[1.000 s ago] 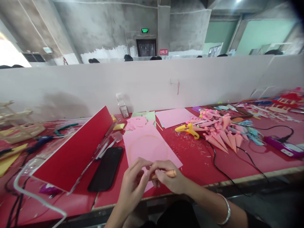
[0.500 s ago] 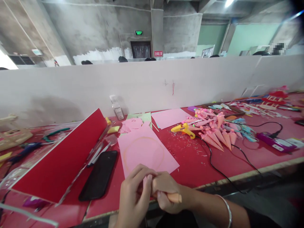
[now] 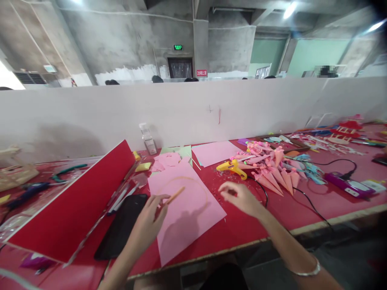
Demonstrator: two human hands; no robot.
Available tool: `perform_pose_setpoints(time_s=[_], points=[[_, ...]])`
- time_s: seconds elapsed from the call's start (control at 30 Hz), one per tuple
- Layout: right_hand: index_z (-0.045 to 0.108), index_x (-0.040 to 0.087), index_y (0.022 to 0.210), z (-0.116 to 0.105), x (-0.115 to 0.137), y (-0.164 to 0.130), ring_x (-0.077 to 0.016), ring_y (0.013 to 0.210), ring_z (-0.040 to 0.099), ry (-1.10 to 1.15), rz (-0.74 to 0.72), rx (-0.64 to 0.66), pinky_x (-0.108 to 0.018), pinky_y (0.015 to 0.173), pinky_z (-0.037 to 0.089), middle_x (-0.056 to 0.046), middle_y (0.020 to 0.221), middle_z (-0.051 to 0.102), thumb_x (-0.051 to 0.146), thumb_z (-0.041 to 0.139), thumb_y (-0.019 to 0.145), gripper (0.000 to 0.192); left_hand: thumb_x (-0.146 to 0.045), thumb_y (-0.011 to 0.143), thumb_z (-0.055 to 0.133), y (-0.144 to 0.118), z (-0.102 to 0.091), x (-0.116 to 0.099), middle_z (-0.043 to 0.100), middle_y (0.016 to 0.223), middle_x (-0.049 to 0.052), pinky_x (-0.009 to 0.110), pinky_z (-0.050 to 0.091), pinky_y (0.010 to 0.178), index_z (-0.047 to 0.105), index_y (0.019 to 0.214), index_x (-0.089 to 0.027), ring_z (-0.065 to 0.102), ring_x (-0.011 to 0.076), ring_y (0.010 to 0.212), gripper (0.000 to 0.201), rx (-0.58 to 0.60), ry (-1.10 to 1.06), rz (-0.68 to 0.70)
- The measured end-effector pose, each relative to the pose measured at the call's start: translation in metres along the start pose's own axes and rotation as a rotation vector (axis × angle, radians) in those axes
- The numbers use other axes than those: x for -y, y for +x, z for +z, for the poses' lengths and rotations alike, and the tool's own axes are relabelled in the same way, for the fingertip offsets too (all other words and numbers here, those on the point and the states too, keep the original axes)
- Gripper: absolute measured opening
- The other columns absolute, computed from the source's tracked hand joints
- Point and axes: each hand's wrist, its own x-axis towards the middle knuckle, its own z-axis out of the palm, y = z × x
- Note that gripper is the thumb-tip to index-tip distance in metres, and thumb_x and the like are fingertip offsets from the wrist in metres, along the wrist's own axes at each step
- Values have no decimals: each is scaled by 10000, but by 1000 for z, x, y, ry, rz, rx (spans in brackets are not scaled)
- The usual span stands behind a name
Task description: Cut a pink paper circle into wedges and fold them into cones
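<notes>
Hidden or unclear: both forearms run off the bottom edge. The black phone (image 3: 121, 227), lower left of centre, is partly covered by the left wrist. Writing on the green sign (image 3: 178, 47) and red sign (image 3: 201, 73) on the far wall, top centre, is too small to read; the small clear bottle (image 3: 148, 141) by the partition has a label, also illegible.

Left hand (image 3: 148, 219), lower centre: fingers pinched on a thin orange-tan stick (image 3: 174, 195), which angles up and right over the pink paper sheet (image 3: 184, 209).

Right hand (image 3: 240, 197), just right of centre: holds nothing, fingers loosely curled, thumb and fingertips close, hovering above the red tabletop (image 3: 256, 217) beside the sheet's right edge.

Materials: the sheet is matte with a faint drawn circle. A yellow plastic glue gun (image 3: 231, 167) with black cord lies before a heap of pink paper cones (image 3: 273, 171), centre right. A glossy red board (image 3: 75, 207) leans at left.
</notes>
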Motion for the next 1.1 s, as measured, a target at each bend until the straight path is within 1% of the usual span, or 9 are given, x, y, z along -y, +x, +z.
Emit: perform_pose_setpoints(time_s=[0.07, 0.17, 0.33, 0.5, 0.6, 0.7, 0.8, 0.97, 1.1], points=[[566, 153, 837, -20, -33, 3, -142, 632, 539, -131, 115, -175, -258, 600, 414, -24, 713, 595, 276, 470, 763, 172, -261, 841, 341, 7, -6, 28, 542, 942, 66, 314, 442, 779, 500, 961, -183, 534, 184, 893, 214, -65, 71, 14], [533, 140, 962, -43, -75, 10, -161, 644, 550, -361, 245, -363, -292, 630, 429, -43, 768, 593, 280, 508, 718, 282, -208, 820, 316, 20, -12, 64, 531, 977, 95, 369, 414, 854, 487, 966, -164, 507, 212, 964, 229, -105, 207, 46], [474, 151, 1086, -45, -103, 30, -208, 1026, 498, -587, 116, -350, -318, 831, 401, -104, 1105, 527, 259, 522, 721, 384, -76, 720, 312, 46, -15, 93, 522, 1003, 134, 401, 398, 863, 525, 997, -130, 501, 248, 993, 353, -130, 472, 34], [474, 119, 1079, -37, -105, 40, -226, 1028, 517, -744, 221, -279, -315, 821, 397, -135, 1092, 547, 234, 457, 795, 306, -217, 768, 357, 60, -11, 99, 487, 1194, 177, 465, 327, 908, 575, 1027, -127, 433, 306, 1108, 350, -139, 837, -94], [495, 132, 1051, -38, -103, 37, -227, 940, 569, -759, 238, -271, -309, 758, 411, -125, 1049, 584, 200, 421, 817, 255, -332, 766, 392, 70, -3, 98, 580, 1063, 189, 462, 297, 925, 598, 1037, -112, 458, 323, 1084, 405, -97, 915, -90], [506, 157, 1050, -40, -101, 33, -219, 884, 591, -777, 249, -274, -296, 711, 414, -114, 1058, 592, 192, 428, 816, 249, -398, 750, 414, 81, 9, 97, 622, 934, 199, 462, 348, 852, 514, 1177, -87, 540, 334, 956, 538, -104, 904, -131], [510, 170, 1064, -42, -99, 30, -220, 871, 597, -792, 260, -287, -289, 679, 419, -109, 1068, 596, 195, 452, 805, 267, -494, 744, 404, 89, 23, 98, 563, 1087, 230, 465, 363, 825, 464, 1221, -67, 532, 349, 966, 643, -170, 868, -174], [501, 148, 1080, -45, -102, 28, -228, 897, 595, -822, 267, -284, -295, 685, 429, -119, 1062, 603, 204, 462, 801, 287, -581, 702, 442, 91, 34, 98, 509, 1214, 175, 531, 199, 964, 539, 1134, -129, 405, 368, 1137, 633, -207, 812, -111], [479, 144, 1102, -45, -107, 28, -233, 921, 590, -845, 285, -267, -301, 709, 425, -119, 1078, 598, 216, 451, 807, 305, -594, 684, 458, 93, 31, 91, 512, 1215, 168, 545, 94, 1000, 476, 1182, -164, 395, 322, 1159, 658, -148, 718, -98]])
